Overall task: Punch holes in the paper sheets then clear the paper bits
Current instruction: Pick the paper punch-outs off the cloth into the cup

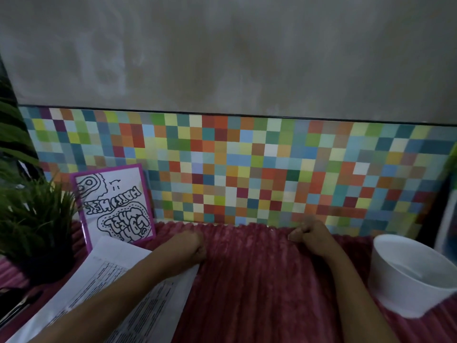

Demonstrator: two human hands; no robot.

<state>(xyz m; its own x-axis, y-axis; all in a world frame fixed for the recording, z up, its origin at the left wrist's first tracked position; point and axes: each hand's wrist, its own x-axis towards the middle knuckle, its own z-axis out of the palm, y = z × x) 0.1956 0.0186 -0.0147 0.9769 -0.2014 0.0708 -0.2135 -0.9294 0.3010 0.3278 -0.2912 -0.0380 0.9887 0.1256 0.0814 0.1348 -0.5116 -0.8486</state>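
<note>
Printed paper sheets lie at the left on a dark pink ribbed cloth that covers the table. My left forearm crosses over the sheets. With curled fingers, my left hand grips the cloth near its far edge by the wall. My right hand is curled on the same far edge, further right. A dark object with a metal part sits at the lower left; it is too dim to identify. No paper bits are visible.
A white bowl stands at the right on the cloth. A purple-framed drawing leans on the coloured mosaic wall at the back left. A green potted plant fills the left side.
</note>
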